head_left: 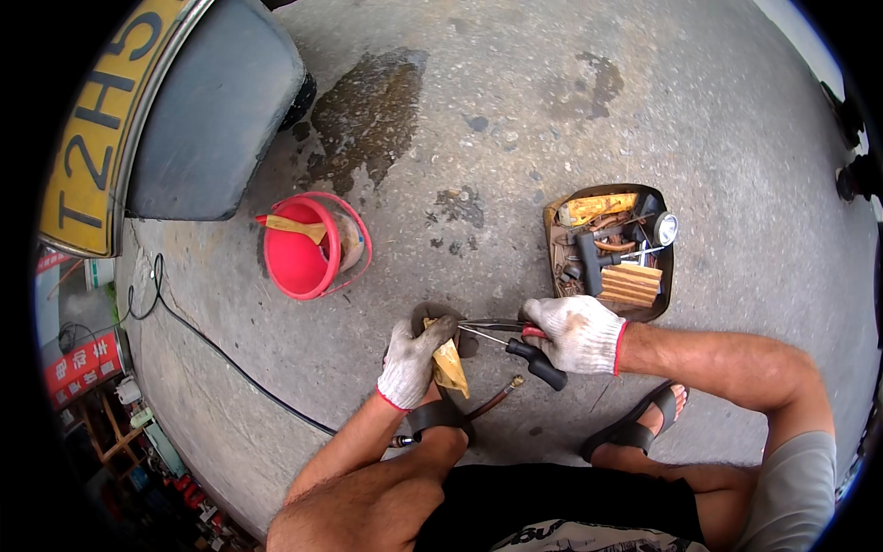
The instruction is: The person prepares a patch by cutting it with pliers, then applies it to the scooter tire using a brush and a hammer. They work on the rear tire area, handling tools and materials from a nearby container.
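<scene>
Both my hands wear white knit work gloves with red cuffs, soiled at the fingers. My left hand [418, 354] is closed on a crumpled yellow packet [449, 370], held above my foot. Red-handled pliers [533, 332] are in my closed right hand [575, 329], their long jaws pointing left to the left hand's fingers. A tool with a thick black handle [537, 363] hangs just under the pliers. Its thin metal shaft runs up to my left fingertips, where its tip is hidden. Whether the left fingers grip that shaft, I cannot tell.
Right of centre sits an open tool box [664, 309] with assorted tools and a small lamp. A red bucket [302, 247] holding a brush stands left. A black hose [221, 354] crosses the concrete to my sandalled foot. A vehicle's corner [207, 110] fills the upper left.
</scene>
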The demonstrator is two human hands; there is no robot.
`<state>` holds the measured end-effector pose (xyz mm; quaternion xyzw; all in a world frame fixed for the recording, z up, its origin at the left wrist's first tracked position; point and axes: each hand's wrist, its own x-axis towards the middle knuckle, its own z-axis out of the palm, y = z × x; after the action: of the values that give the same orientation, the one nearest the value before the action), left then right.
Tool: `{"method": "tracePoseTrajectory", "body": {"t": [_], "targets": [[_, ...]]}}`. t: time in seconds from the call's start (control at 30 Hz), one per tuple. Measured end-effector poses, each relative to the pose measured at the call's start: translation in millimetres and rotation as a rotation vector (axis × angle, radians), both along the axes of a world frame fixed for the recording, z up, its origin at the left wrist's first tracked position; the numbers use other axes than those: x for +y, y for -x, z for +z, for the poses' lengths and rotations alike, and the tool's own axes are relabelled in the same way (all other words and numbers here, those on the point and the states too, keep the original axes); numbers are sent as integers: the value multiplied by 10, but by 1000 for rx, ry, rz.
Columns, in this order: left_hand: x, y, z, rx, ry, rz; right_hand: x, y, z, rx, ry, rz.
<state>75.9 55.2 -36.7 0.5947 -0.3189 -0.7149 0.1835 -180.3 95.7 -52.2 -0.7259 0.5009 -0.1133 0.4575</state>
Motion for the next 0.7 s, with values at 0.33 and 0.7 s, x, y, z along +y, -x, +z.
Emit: {"method": "tracePoseTrajectory", "body": {"t": [0.33,0.7], "targets": [[543,-622,-671,-79,-124,311,-906,579,201,-72,-38,-709],[90,-155,-131,-269,241,-311,-379,26,-109,-126,204,-290]]}}
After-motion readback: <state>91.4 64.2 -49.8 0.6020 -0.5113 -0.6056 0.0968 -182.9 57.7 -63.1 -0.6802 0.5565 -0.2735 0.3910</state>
